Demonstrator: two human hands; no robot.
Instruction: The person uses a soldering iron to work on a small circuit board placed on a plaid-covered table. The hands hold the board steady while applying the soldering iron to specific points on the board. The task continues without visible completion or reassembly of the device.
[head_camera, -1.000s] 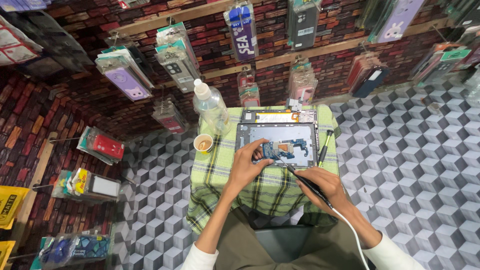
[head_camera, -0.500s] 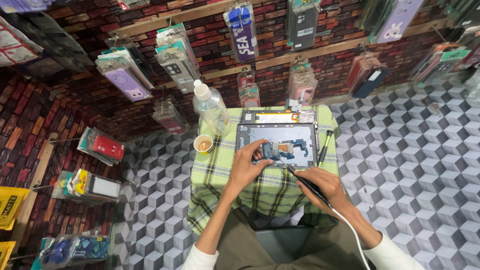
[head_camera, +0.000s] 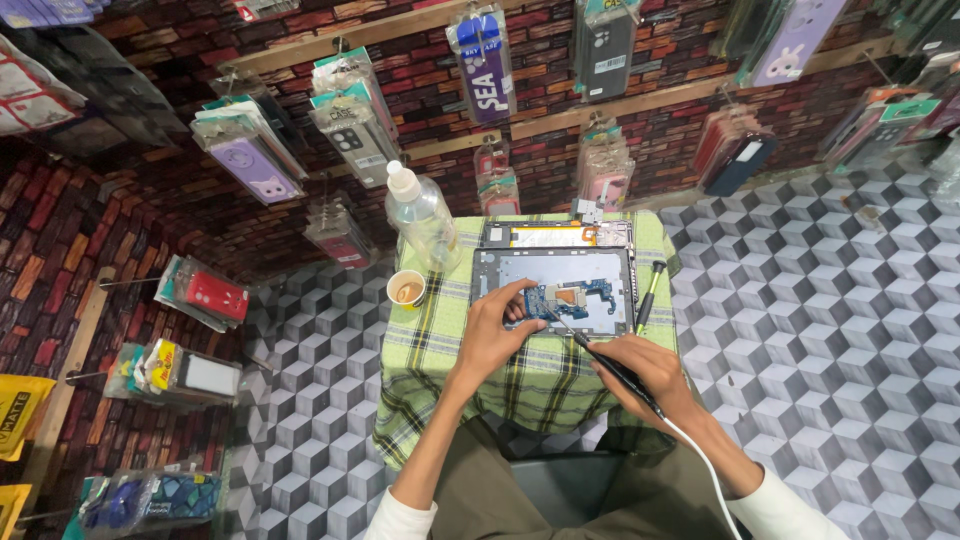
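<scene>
A small desk (head_camera: 440, 360) covered with a green checked cloth stands on a floor of grey cube-pattern tiles, and everything here is placed from the opened tablet (head_camera: 600, 275) lying on that cloth. The tablet rests face down with its back off, a grey inner plate showing. On the near part of that plate sits a blue circuit board (head_camera: 553, 300).

The left hand (head_camera: 495, 335) comes in from the near left of the tablet; its fingers (head_camera: 520, 297) rest on the left end of the circuit board, the grip narrow and pressing the board down rather than lifting it. The right hand (head_camera: 650, 370) lies just in front of the tablet's near right corner, its grip closed around a black soldering iron (head_camera: 605, 362) held like a pen. The iron's thin tip reaches up and left to the circuit board, and a white cord (head_camera: 710, 470) runs back from the hand along the forearm.

Behind the tablet lies a second flat panel (head_camera: 555, 235) with an orange edge. Just right of the tablet lies a screwdriver (head_camera: 648, 292) with a yellow-green shaft. Left of the tablet stand a clear plastic bottle (head_camera: 420, 215) and, nearer, a paper cup (head_camera: 406, 289). Beyond the desk, phone cases (head_camera: 350, 115) hang on a brick-pattern wall
</scene>
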